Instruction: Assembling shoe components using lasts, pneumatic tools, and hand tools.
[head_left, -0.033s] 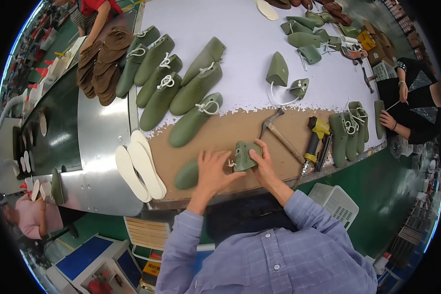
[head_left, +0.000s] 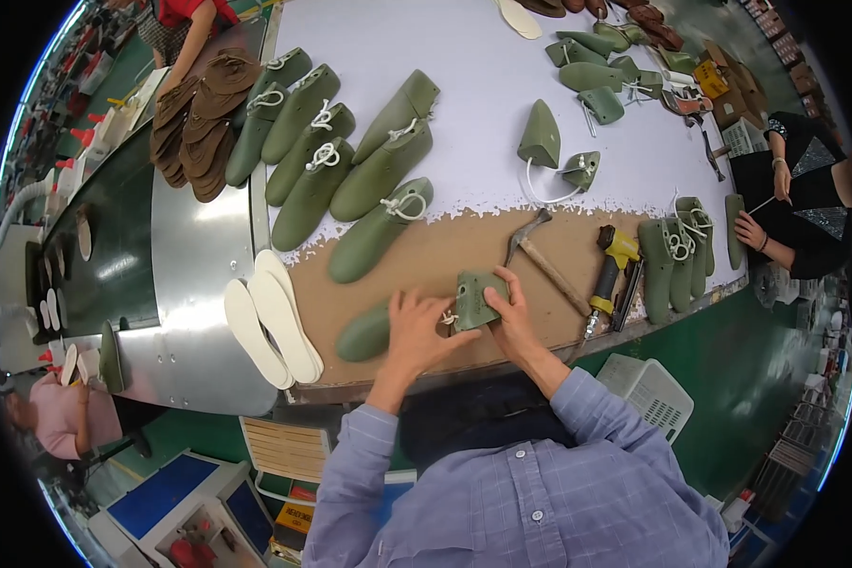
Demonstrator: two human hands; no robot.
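The person wears a long-sleeved button-up shirt (head_left: 530, 502) in pale blue-lilac cloth with a faint check of thin lines. Small light buttons run down its front placket. Both sleeves reach the wrists and end in plain cuffs. Below the shirt's chest shows a dark garment (head_left: 473, 417), navy or black. The left hand (head_left: 417, 327) and right hand (head_left: 513, 317) are bare, with no gloves.

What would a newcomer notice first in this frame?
Rows of green shoe lasts fan across the white sheet at upper left. At the near table edge, the left hand and right hand grip a green last piece, with a hammer just right of them.
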